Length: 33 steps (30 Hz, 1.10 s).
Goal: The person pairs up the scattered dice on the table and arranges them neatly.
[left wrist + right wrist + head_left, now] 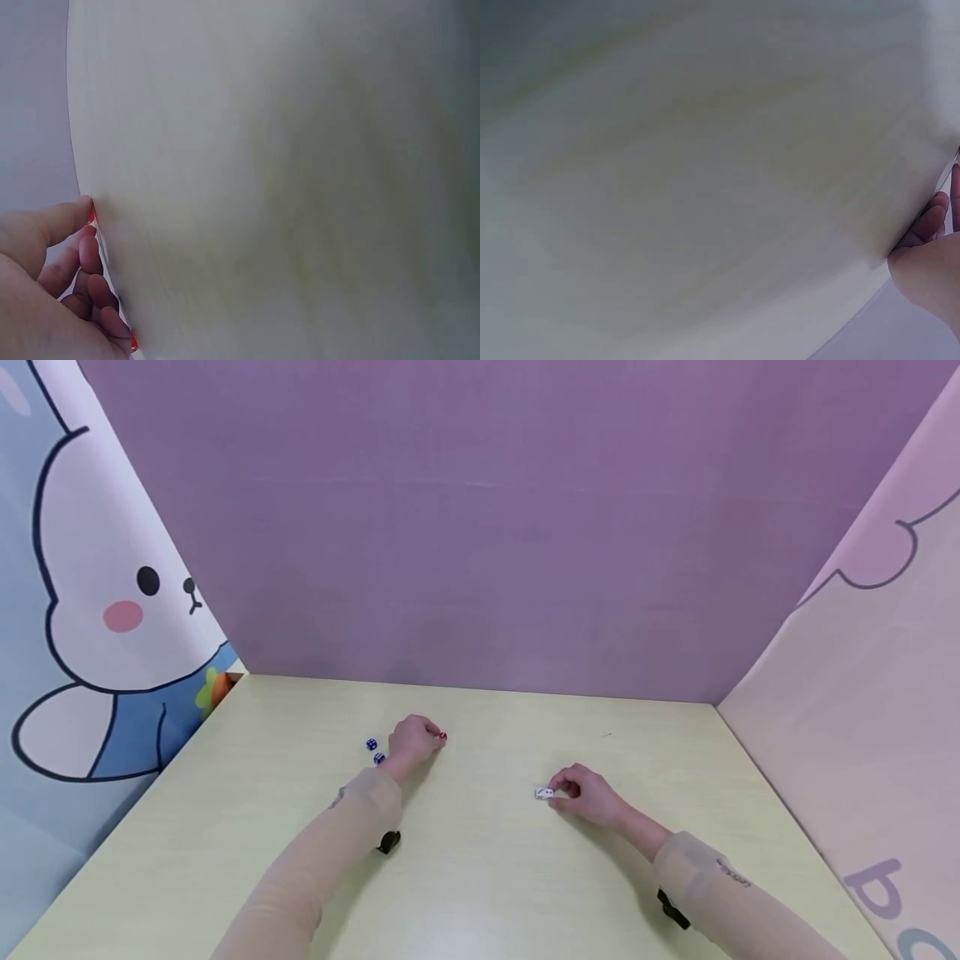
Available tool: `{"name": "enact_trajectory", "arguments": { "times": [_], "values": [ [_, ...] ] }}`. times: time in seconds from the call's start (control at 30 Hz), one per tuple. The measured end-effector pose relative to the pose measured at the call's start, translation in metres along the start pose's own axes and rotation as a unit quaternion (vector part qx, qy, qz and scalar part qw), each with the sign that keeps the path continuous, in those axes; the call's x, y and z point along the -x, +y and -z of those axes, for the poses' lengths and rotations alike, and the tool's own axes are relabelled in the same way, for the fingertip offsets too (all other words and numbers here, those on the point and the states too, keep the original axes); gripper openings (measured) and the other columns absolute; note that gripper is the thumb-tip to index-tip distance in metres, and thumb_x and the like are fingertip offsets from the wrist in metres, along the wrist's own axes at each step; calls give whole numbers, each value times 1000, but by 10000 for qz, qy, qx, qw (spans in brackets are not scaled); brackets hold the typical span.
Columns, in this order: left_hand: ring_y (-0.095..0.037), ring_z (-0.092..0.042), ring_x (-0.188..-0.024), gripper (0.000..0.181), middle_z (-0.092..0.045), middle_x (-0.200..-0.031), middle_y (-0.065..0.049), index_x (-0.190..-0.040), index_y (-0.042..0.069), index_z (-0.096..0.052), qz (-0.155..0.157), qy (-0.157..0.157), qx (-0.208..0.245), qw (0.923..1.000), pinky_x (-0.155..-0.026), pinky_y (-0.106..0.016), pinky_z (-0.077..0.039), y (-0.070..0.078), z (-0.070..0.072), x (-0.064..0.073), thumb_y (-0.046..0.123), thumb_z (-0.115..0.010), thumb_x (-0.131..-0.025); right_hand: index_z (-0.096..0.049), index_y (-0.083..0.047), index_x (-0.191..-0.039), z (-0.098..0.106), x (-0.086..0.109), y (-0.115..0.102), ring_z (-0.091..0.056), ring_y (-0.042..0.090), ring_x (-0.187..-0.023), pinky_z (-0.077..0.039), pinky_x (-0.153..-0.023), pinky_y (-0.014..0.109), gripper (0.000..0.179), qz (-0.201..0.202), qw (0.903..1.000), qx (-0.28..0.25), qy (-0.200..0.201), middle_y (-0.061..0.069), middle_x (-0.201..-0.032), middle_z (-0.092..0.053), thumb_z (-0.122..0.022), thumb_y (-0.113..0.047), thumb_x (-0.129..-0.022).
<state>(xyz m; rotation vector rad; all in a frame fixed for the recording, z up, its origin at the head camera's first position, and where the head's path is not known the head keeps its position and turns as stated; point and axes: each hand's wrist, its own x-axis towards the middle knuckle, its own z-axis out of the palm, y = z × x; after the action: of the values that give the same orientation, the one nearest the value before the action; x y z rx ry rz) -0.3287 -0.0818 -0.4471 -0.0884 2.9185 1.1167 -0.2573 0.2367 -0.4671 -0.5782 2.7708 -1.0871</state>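
Note:
My left hand [429, 735] lies on the pale yellow table [487, 877], fingers curled, pinching a small red die [443, 737] at its fingertips. In the left wrist view the curled fingers [88, 262] press on the table with slivers of the red die [91, 215] showing. Two blue dice [371, 743] [379, 758] lie just left of that hand. My right hand [561, 792] rests to the right and nearer me, pinching a white die [543, 793]. The right wrist view catches only the hand's edge [930, 255]; the die is hidden.
A purple backdrop [495, 527] closes the table's far side. A cartoon rabbit panel [90, 610] stands on the left, a pink panel [862, 693] on the right. Black wrist straps [388, 842] [672, 910] sit on both sleeved forearms.

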Motion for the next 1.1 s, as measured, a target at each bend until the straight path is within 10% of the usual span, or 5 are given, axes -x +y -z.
{"name": "enact_trajectory", "arguments": {
  "times": [1.1],
  "values": [
    [-10,-59,-71,7,-70,-74,3,-79,11,-76,-1204,-508,175,9913,-69,-28,-46,29,-38,33,12,-79,-73,-65,-11,-92,-1,1,4,-41,15,-75,-37,-64,21,15,119,9999,17,19,3,-84,-49,-74,-13,-81]
  ]
}}
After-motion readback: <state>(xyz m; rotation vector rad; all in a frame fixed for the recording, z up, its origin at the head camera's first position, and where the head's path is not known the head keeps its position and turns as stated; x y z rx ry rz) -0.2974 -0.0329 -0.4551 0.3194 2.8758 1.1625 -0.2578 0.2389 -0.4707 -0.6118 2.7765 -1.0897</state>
